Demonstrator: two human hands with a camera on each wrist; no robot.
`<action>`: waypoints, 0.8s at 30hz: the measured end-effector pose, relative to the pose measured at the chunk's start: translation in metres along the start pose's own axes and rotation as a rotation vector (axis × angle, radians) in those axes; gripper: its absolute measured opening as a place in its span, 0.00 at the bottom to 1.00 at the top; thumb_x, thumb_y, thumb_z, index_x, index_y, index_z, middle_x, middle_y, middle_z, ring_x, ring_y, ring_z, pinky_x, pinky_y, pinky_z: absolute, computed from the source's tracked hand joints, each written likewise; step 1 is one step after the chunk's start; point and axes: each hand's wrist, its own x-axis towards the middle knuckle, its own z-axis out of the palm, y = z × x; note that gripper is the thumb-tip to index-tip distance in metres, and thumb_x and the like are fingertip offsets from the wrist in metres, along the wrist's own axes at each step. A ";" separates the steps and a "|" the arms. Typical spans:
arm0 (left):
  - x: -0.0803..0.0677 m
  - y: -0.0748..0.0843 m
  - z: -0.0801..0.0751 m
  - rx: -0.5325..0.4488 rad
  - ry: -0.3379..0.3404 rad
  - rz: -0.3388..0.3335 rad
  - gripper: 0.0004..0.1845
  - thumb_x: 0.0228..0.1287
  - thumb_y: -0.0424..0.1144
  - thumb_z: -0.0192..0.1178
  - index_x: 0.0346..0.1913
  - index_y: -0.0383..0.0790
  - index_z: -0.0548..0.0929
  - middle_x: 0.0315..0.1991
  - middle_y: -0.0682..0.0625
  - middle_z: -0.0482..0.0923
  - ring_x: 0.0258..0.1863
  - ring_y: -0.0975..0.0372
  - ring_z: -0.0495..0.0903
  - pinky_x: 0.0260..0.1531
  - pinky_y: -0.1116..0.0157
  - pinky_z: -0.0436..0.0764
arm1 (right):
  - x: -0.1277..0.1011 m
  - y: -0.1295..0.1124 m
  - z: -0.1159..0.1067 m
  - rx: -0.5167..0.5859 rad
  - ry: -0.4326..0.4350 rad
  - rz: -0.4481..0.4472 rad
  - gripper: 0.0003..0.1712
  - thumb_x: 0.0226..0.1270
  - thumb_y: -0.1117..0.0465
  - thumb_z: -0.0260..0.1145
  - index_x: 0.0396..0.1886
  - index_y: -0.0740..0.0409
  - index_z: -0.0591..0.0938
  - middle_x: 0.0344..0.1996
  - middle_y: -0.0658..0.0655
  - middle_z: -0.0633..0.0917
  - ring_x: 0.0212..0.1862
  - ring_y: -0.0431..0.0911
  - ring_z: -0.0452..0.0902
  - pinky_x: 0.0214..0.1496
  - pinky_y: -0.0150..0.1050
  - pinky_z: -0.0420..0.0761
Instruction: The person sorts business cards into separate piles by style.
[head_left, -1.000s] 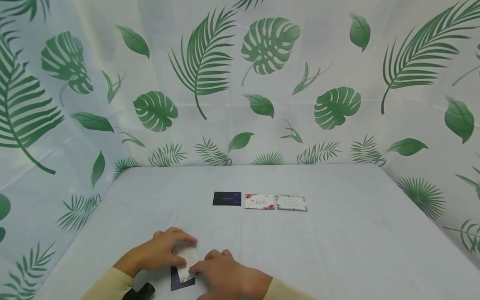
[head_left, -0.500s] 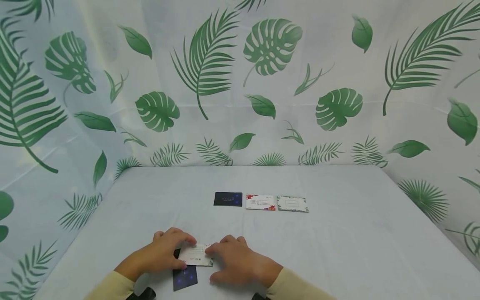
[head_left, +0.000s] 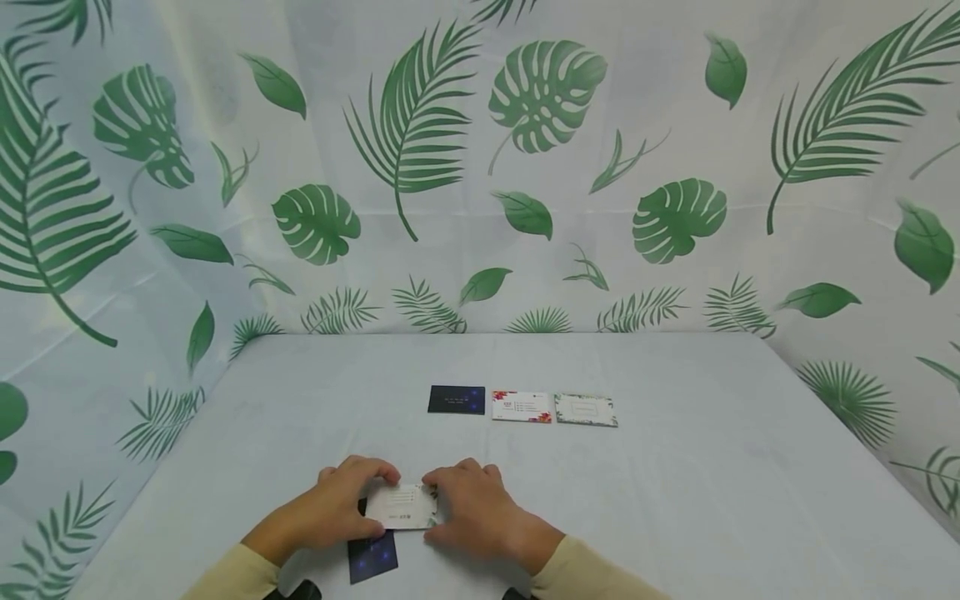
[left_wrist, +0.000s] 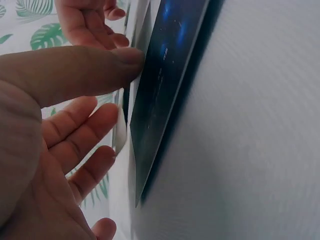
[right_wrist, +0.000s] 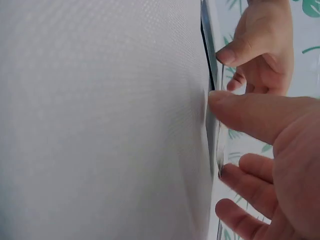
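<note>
A white business card (head_left: 402,507) with a leafy edge and small print lies at the near left of the table, between both hands. My left hand (head_left: 330,504) holds its left side, thumb at the near edge and index finger at the far corner. My right hand (head_left: 480,512) holds the right side by its corners, thumb near and index finger far. Partly under it is a dark blue business card (head_left: 372,557), its far part covered. In the left wrist view this dark card (left_wrist: 165,75) lies beside the left thumb. The right wrist view shows the white card edge-on.
Further back on the white-covered table (head_left: 675,500) lie a dark blue card (head_left: 456,400), a white card with red flowers (head_left: 521,406) and a white card with a green leafy border (head_left: 586,409), in a row. A leaf-print curtain (head_left: 450,167) hangs behind.
The white card has turned from upright to lying crosswise and shifted right, uncovering more of the dark card. My right hand has moved right, from its lower end to its right side.
</note>
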 end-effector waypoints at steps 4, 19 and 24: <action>0.003 0.002 0.001 -0.011 0.001 0.009 0.26 0.49 0.40 0.77 0.52 0.48 0.77 0.56 0.53 0.73 0.62 0.51 0.67 0.53 0.44 0.58 | 0.001 0.005 -0.001 0.019 0.007 0.038 0.32 0.57 0.47 0.75 0.60 0.51 0.80 0.53 0.44 0.83 0.55 0.44 0.72 0.50 0.46 0.66; 0.026 0.021 0.008 0.023 0.127 0.021 0.27 0.54 0.44 0.76 0.56 0.49 0.79 0.57 0.54 0.75 0.63 0.53 0.68 0.56 0.42 0.57 | -0.012 0.032 -0.029 0.153 0.106 0.068 0.27 0.58 0.56 0.75 0.58 0.57 0.80 0.51 0.51 0.82 0.55 0.49 0.71 0.56 0.54 0.66; 0.039 0.030 0.014 0.066 0.183 0.022 0.27 0.51 0.46 0.78 0.55 0.49 0.82 0.53 0.56 0.76 0.60 0.55 0.68 0.57 0.45 0.55 | -0.018 0.046 -0.039 0.170 0.112 0.096 0.28 0.58 0.56 0.75 0.58 0.57 0.80 0.52 0.52 0.81 0.55 0.51 0.71 0.58 0.58 0.64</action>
